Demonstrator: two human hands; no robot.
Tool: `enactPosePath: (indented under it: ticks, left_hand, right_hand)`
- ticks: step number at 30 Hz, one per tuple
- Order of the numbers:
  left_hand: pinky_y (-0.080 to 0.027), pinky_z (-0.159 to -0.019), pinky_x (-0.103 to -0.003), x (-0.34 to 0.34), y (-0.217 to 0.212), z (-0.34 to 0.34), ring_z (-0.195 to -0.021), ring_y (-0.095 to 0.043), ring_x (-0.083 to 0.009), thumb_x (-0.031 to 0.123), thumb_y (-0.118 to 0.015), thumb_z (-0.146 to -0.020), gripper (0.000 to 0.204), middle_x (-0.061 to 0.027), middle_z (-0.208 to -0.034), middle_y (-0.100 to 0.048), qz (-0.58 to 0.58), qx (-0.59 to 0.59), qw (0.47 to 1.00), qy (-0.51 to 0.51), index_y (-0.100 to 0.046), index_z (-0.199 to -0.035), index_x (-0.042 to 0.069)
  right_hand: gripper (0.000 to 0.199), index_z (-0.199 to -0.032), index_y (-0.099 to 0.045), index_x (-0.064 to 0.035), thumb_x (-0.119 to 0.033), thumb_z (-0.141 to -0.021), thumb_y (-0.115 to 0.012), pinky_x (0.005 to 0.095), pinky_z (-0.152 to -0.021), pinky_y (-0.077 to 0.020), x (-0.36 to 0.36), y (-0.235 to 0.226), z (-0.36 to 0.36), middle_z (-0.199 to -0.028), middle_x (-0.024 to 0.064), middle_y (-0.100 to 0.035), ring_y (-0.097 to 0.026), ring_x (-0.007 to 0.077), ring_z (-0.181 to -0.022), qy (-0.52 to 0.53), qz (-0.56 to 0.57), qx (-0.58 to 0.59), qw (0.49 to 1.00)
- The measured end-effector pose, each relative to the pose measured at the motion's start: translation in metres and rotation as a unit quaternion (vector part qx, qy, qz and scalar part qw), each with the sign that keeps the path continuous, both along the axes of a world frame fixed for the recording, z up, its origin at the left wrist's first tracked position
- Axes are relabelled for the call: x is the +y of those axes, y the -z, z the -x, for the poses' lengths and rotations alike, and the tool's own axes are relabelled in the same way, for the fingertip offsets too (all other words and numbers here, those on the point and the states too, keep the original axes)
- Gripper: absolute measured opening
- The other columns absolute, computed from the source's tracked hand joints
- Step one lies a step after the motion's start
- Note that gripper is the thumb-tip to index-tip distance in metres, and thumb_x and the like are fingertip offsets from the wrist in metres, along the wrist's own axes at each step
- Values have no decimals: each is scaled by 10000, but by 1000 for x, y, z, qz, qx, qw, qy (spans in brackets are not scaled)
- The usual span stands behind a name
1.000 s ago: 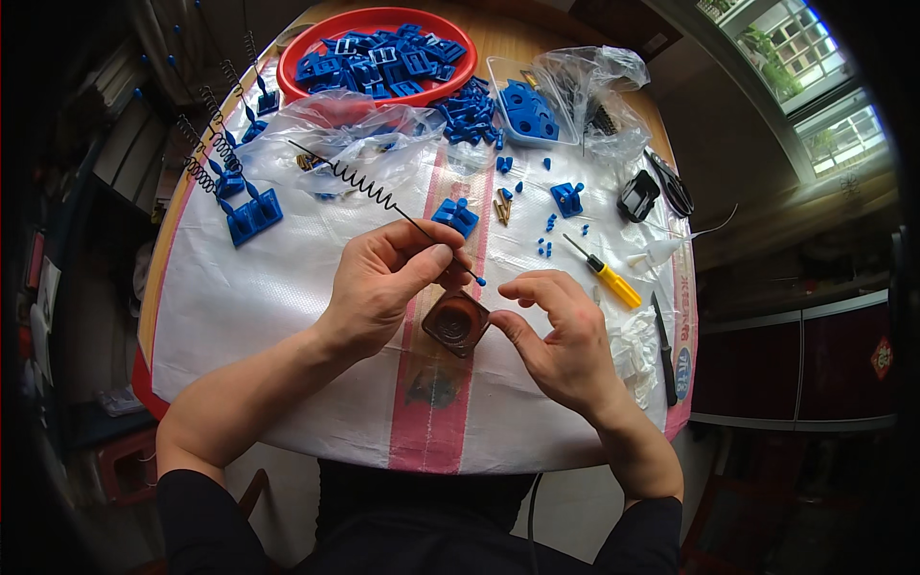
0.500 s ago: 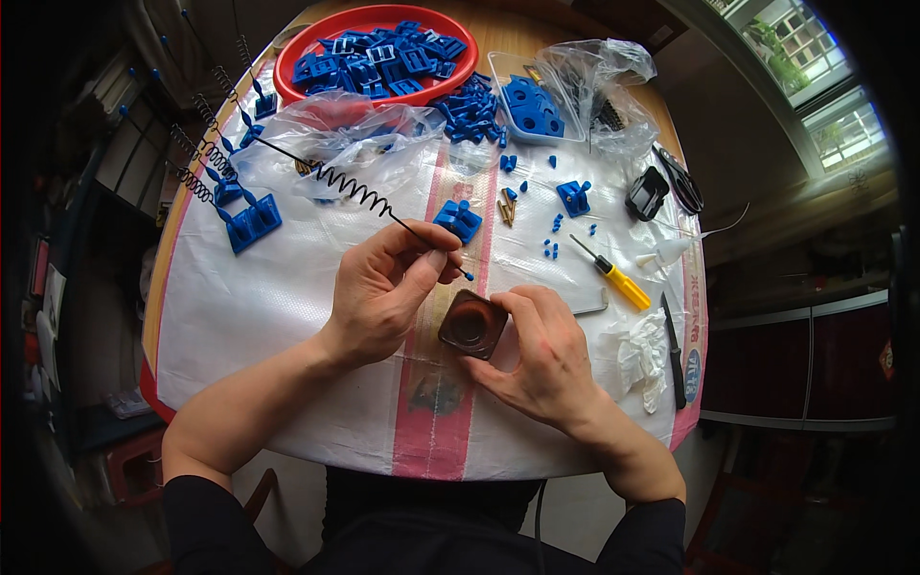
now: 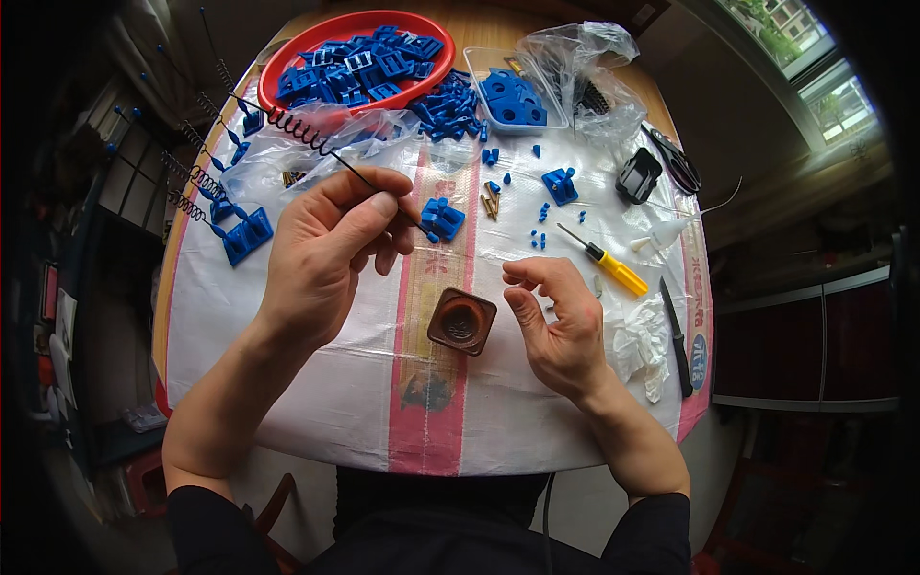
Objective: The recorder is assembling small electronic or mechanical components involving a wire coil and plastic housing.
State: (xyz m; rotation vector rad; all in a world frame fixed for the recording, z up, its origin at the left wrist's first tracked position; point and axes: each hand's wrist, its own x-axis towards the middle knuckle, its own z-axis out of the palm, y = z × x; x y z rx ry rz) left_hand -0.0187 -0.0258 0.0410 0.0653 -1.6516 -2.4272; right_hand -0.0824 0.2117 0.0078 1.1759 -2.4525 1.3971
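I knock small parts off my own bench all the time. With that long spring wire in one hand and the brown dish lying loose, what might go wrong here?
1. The left hand pinches the spring wire near one end; its long coiled tail reaches over the red tray and may snag the plastic bag.
2. The brown dish lies unheld beside the right hand; a nudge might slide it.
3. Tiny blue pieces lie loose nearby, easily scattered.

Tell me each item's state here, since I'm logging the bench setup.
left hand: pinching the spring wire
spring wire: lifted, angled over the table
brown dish: upright, open, untouched
right hand: open, empty, beside the dish
red bowl: full of blue parts
screwdriver: lying flat
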Motion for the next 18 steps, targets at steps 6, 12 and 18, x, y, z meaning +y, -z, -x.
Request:
enactPosePath:
  ticks: [6, 12, 18]
  left_hand:
    - [-482, -733, -268, 27, 9, 19, -776, -622, -136, 97, -555, -951, 197, -82, -901, -652, 57, -16, 996, 67, -605, -1095, -28]
    - [-481, -786, -303, 28, 37, 20, -842, -602, -157, 94, -564, -956, 182, -100, -920, -635, 26, 65, 996, 59, -590, -1088, -29]
    - [-498, -884, -346, 31, 44, 16, -937, -631, -191, 94, -549, -977, 153, -119, -950, -651, -34, 66, 990, 117, -587, -1078, -15]
  right_hand:
    - [224, -1063, -627, -32, -50, -853, -702, 327, -800, -500, -1, 10, 5, -1005, 104, -657, -637, 245, -937, -24, 100, -53, 993]
    - [305, -1043, -648, -51, -31, -762, -764, 356, -807, -499, 1, 10, 8, -990, 94, -664, -625, 279, -939, -42, 90, 29, 995]
    - [292, -993, -664, -59, -2, -725, -767, 359, -789, -491, -7, 5, 3, -949, 67, -687, -619, 268, -911, -65, 100, 88, 989]
